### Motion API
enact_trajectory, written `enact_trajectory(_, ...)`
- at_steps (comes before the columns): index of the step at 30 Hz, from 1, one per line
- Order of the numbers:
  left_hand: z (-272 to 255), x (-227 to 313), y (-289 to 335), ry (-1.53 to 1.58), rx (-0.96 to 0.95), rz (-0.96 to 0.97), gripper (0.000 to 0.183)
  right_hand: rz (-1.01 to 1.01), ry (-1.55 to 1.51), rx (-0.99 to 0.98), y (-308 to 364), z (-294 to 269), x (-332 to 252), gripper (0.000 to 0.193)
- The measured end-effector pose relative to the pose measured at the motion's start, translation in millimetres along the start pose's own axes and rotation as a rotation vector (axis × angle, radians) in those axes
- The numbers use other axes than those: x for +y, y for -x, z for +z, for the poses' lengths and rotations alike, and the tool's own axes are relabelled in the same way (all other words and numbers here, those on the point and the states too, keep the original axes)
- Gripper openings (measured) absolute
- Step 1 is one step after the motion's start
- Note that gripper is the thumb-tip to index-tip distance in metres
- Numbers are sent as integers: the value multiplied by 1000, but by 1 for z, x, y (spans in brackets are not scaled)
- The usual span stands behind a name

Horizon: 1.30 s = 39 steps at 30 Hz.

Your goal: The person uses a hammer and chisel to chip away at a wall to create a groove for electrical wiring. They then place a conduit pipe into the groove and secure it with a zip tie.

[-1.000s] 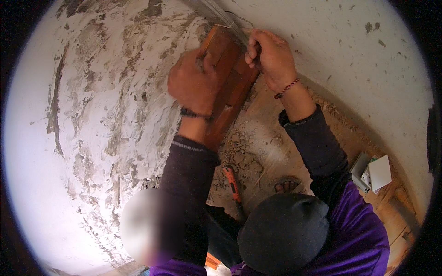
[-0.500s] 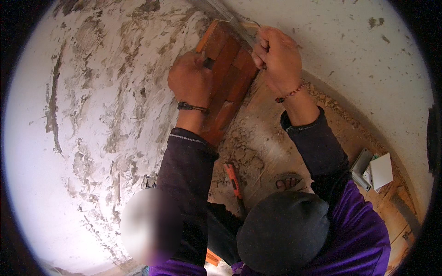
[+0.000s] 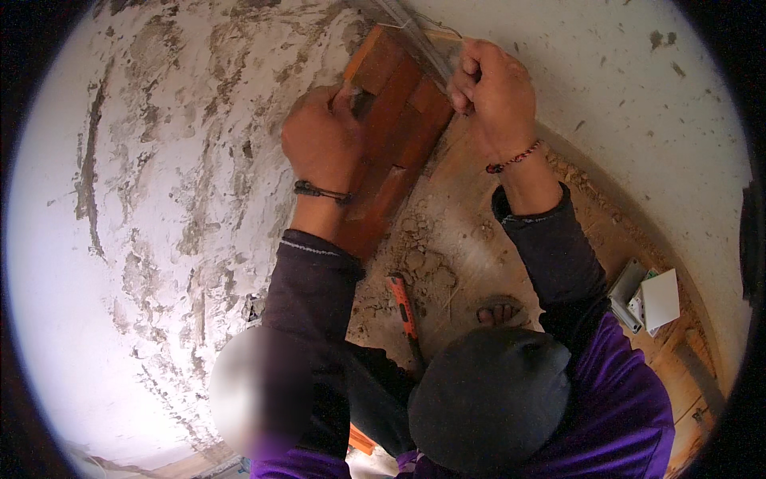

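Note:
A low course of reddish-brown bricks [image 3: 391, 120] runs along the foot of the rough plastered wall [image 3: 183, 144]. My left hand [image 3: 323, 136] is closed in a fist over the wall side of the bricks, thumb uppermost; a small dark patch shows beside the thumb, and what the fingers hold is hidden. Beyond the far end of the bricks, my right hand [image 3: 499, 96] is raised with fingers curled together. A thin cord [image 3: 435, 24] reaches toward its fingertips, beside a greyish straight strip [image 3: 415, 40] that slants past the brick end. Whether the fingers grip the cord is unclear.
An orange-and-black handled tool [image 3: 405, 311] lies on the dusty floor near crumbled mortar [image 3: 427, 267]. White and grey box-like pieces [image 3: 650, 299] stand at the right, by the curved pale wall [image 3: 638, 104]. My knee [image 3: 487, 399] and sandalled foot [image 3: 499, 311] are close by.
My left hand has shifted slightly left and toward me, its thumb more raised. My right hand has moved a little right and up, away from the brick end.

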<state>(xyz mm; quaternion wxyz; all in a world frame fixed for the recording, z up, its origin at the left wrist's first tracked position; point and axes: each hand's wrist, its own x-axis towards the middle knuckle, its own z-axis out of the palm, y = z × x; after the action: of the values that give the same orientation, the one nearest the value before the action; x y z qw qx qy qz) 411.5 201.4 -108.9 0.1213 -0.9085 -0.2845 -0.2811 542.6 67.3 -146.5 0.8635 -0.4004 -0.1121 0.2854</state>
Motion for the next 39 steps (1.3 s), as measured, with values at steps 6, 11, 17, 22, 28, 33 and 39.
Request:
enact_trajectory(6, -1, 0, 2, -78, 22, 0, 13, 20, -125, -33, 6, 2, 7, 32)
enact_trajectory(11, 9, 2, 0, -87, 62, -13, 8, -50, -64, -54, 7, 0, 9, 31)
enact_trajectory(17, 14, 3, -4, -95, 92, -56, 9, -130, -50, -101, 6, -5, 22, 19)
enact_trajectory(22, 10, 6, -7, -115, 52, -62, 10, -241, 236, -175, 10, 2, 32, 12)
enact_trajectory(28, -4, 10, -9, -51, -38, -20, 14, -11, 72, -212, 21, 34, 28, 28)
enact_trajectory(33, -7, 16, -27, 823, -258, -356, 20, -559, 739, -183, 3, 45, 40, 25)
enact_trajectory(39, 1, 23, -57, 897, -496, -406, 30, -607, 900, -146, 0, 49, 45, 17)
